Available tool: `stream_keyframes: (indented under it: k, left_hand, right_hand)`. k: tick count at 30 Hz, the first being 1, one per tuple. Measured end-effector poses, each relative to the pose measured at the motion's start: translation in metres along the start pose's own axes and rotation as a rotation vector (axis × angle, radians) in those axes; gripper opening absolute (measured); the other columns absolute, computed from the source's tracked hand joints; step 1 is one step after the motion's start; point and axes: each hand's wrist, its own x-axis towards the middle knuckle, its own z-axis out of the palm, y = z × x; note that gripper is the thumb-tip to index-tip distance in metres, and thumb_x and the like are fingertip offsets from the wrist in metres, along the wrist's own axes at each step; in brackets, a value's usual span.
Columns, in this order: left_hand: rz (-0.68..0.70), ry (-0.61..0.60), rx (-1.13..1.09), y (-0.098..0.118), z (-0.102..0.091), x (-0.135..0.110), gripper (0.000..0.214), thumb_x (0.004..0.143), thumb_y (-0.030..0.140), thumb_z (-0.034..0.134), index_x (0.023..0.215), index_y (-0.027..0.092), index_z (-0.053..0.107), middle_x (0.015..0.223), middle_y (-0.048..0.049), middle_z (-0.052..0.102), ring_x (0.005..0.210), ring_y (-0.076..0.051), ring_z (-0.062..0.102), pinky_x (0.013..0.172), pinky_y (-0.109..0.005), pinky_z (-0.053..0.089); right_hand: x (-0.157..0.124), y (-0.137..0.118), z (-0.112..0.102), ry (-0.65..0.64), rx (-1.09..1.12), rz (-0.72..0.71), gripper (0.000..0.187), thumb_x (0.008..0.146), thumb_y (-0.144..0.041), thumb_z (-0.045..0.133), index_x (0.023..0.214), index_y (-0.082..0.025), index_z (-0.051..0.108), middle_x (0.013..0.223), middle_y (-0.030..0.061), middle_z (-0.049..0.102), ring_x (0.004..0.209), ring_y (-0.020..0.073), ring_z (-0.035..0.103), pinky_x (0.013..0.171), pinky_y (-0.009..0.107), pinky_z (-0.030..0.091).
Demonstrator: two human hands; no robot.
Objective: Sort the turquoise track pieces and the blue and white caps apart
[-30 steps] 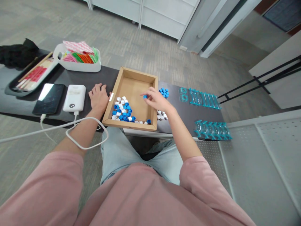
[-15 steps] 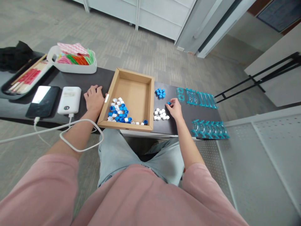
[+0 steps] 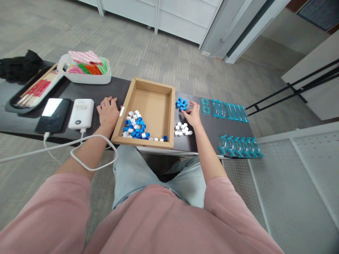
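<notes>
My right hand point(image 3: 193, 115) is over the dark table, at the right edge of a small cluster of blue hexagonal pieces point(image 3: 181, 103). Its thumb is by the nearest blue piece, and thumb and forefinger are spread apart. Just below it lies a group of white hexagonal pieces point(image 3: 183, 129). My left hand point(image 3: 108, 112) rests on the table with fingers spread, its thumb against the left wall of a cardboard box point(image 3: 171, 116). Mixed blue and white pieces point(image 3: 135, 125) lie in the box's near left part, with a few along its near wall.
Clear teal-edged plastic parts point(image 3: 230, 110) stand in rows at the right, with another row point(image 3: 240, 146) nearer me. On the left are a power bank point(image 3: 81, 113), a phone point(image 3: 53, 115), a white basket point(image 3: 91, 78) and a tray point(image 3: 16, 106). A white cable point(image 3: 92, 169) loops over my left forearm.
My right hand has moved away from me and slightly left, bringing a blue piece to the blue cluster, and its fingers have parted. My left hand stays in place.
</notes>
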Motion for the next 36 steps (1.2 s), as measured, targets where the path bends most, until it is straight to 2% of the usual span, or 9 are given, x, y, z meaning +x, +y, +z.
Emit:
stream_keyframes:
  k: [5, 10, 14, 18, 21, 24, 27, 30, 36]
  left_hand:
    - [0.018, 0.031, -0.021, -0.005, 0.006, 0.002, 0.063, 0.112, 0.031, 0.049, 0.171, 0.018, 0.064, 0.183, -0.0271, 0.054, 0.171, -0.046, 0.047, 0.138, -0.066, 0.038]
    - [0.019, 0.011, -0.006, -0.005, 0.006, 0.004, 0.065, 0.111, 0.032, 0.051, 0.173, 0.018, 0.063, 0.185, -0.0277, 0.052, 0.172, -0.047, 0.047, 0.138, -0.067, 0.039]
    - [0.021, -0.006, -0.013, -0.003, 0.004, 0.003, 0.066, 0.110, 0.032, 0.050, 0.173, 0.016, 0.062, 0.186, -0.0288, 0.050, 0.173, -0.048, 0.046, 0.139, -0.067, 0.038]
    - [0.028, 0.005, -0.032, -0.002, 0.003, 0.003, 0.067, 0.108, 0.033, 0.050, 0.172, 0.018, 0.063, 0.185, -0.0287, 0.052, 0.172, -0.048, 0.047, 0.138, -0.069, 0.038]
    - [0.030, -0.002, -0.035, -0.002, 0.002, 0.002, 0.070, 0.106, 0.033, 0.049, 0.173, 0.017, 0.062, 0.186, -0.0285, 0.051, 0.173, -0.046, 0.045, 0.138, -0.066, 0.037]
    - [0.023, -0.012, -0.031, 0.000, 0.000, 0.000, 0.071, 0.106, 0.034, 0.048, 0.174, 0.017, 0.062, 0.187, -0.0272, 0.050, 0.175, -0.044, 0.044, 0.139, -0.063, 0.036]
    - [0.021, -0.016, -0.038, 0.001, -0.001, 0.000, 0.070, 0.107, 0.034, 0.048, 0.175, 0.018, 0.061, 0.187, -0.0261, 0.051, 0.174, -0.044, 0.043, 0.139, -0.064, 0.035]
    - [0.026, -0.010, -0.057, 0.000, -0.001, -0.001, 0.069, 0.107, 0.033, 0.051, 0.174, 0.018, 0.061, 0.187, -0.0270, 0.051, 0.174, -0.046, 0.043, 0.139, -0.066, 0.034]
    - [0.033, -0.040, -0.086, -0.003, 0.000, -0.001, 0.066, 0.113, 0.033, 0.049, 0.173, 0.009, 0.056, 0.190, -0.0283, 0.044, 0.174, -0.046, 0.037, 0.139, -0.066, 0.029]
  right_hand:
    - [-0.002, -0.049, -0.003, -0.015, 0.027, -0.177, 0.047, 0.103, -0.039, 0.078, 0.147, -0.026, 0.067, 0.134, 0.0122, 0.071, 0.100, 0.0262, 0.070, 0.106, 0.052, 0.067]
    - [-0.002, -0.143, 0.035, -0.422, -0.032, -0.458, 0.026, 0.110, -0.030, 0.071, 0.134, -0.023, 0.077, 0.125, 0.0091, 0.076, 0.096, 0.0243, 0.071, 0.100, 0.043, 0.062]
    - [-0.008, -0.203, 0.088, -0.713, -0.248, -0.498, 0.023, 0.113, -0.024, 0.070, 0.134, -0.019, 0.078, 0.134, 0.0133, 0.079, 0.112, 0.0286, 0.075, 0.105, 0.042, 0.059]
    - [-0.013, -0.225, 0.125, -0.827, -0.393, -0.476, 0.018, 0.115, -0.022, 0.069, 0.129, -0.015, 0.077, 0.134, 0.0183, 0.080, 0.122, 0.0319, 0.075, 0.108, 0.041, 0.057]
    - [-0.016, -0.224, 0.129, -0.834, -0.364, -0.483, 0.015, 0.111, -0.017, 0.070, 0.125, -0.017, 0.075, 0.129, 0.0165, 0.082, 0.117, 0.0308, 0.075, 0.105, 0.040, 0.056]
    - [-0.015, -0.214, 0.115, -0.773, -0.238, -0.457, 0.013, 0.109, -0.020, 0.069, 0.121, -0.021, 0.074, 0.116, 0.0105, 0.083, 0.105, 0.0290, 0.075, 0.098, 0.039, 0.058]
    - [-0.012, -0.199, 0.087, -0.664, -0.081, -0.397, 0.025, 0.107, -0.026, 0.069, 0.131, -0.024, 0.072, 0.110, 0.0057, 0.082, 0.095, 0.0262, 0.074, 0.092, 0.039, 0.060]
    - [-0.011, -0.179, 0.045, -0.580, 0.020, -0.372, 0.037, 0.102, -0.031, 0.070, 0.138, -0.022, 0.072, 0.115, 0.0064, 0.081, 0.093, 0.0243, 0.075, 0.092, 0.039, 0.061]
    - [-0.037, -0.112, -0.048, -0.362, 0.091, -0.173, 0.031, 0.099, -0.048, 0.074, 0.120, -0.027, 0.070, 0.118, 0.0081, 0.086, 0.104, 0.0269, 0.077, 0.095, 0.042, 0.062]
